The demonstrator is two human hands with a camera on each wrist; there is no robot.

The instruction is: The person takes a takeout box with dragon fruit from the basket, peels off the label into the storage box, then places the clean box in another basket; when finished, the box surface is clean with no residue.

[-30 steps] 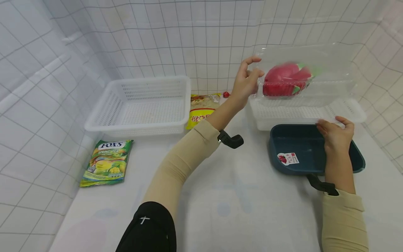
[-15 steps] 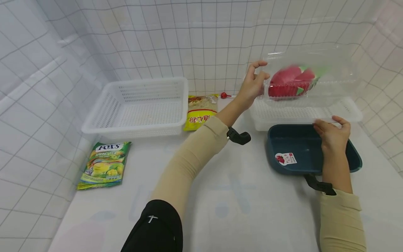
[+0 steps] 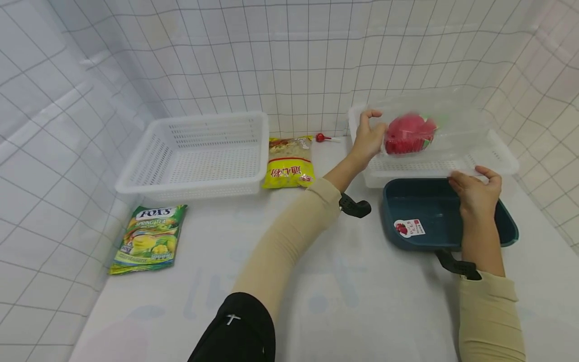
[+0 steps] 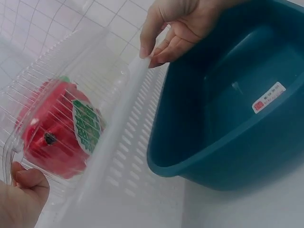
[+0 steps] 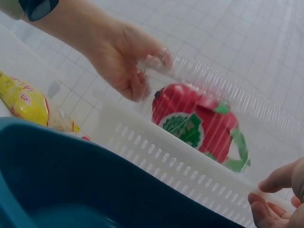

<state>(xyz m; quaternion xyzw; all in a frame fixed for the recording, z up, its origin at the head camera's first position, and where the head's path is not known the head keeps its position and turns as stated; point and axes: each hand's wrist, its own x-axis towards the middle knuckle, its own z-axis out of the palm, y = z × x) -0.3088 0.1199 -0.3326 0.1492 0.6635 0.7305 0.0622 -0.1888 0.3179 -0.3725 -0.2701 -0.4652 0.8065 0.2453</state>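
Note:
My left hand (image 3: 368,136) pinches the left end of a clear plastic box (image 3: 457,133). Inside the box lies a red dragon fruit (image 3: 407,133) with green tips; a green label (image 5: 183,130) shows on it in the right wrist view. The box is inside or just over the right white basket (image 3: 502,156); whether it touches the bottom I cannot tell. With thumb and fingers, my right hand (image 3: 479,196) grips that basket's front rim. Below my right wrist stands a dark teal basin (image 3: 434,239) with a small sticker, close against the basket.
Another white basket (image 3: 217,166) stands at the back left. Beside it lie a yellow food bag (image 3: 289,163) and a red lollipop (image 3: 321,138). A green candy bag (image 3: 151,239) is at the left. Gridded sheeting (image 3: 289,50) encloses the back and sides.
My left hand has lowered the clear box with the dragon fruit towards the right basket, shifting slightly right. The right hand keeps its hold on the rim. More of the lollipop shows.

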